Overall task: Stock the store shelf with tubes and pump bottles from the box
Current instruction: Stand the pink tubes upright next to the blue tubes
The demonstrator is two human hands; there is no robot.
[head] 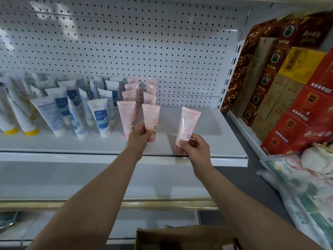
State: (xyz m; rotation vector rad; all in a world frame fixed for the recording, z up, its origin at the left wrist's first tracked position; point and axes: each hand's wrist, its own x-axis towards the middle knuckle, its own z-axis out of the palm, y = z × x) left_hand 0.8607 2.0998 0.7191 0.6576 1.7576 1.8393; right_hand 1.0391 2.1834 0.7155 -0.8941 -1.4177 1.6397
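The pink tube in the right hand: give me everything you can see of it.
The pink tube looks like soft glossy plastic, with small print and a barcode facing the camera and "SYRINX" under its flat crimped end. It stands cap down, tilted slightly, at the shelf front, apart from the pink rows. The right hand pinches its lower part, hiding most of the cap.

Showing smooth, painted white metal on the shelf (207, 127), faintly reflecting; matt perforated metal on the back panel (162, 51). Gleaming glossy plastic on pink tubes (151, 117) and white tubes (100, 116). Looking rough, matt brown cardboard on the box (180, 237).
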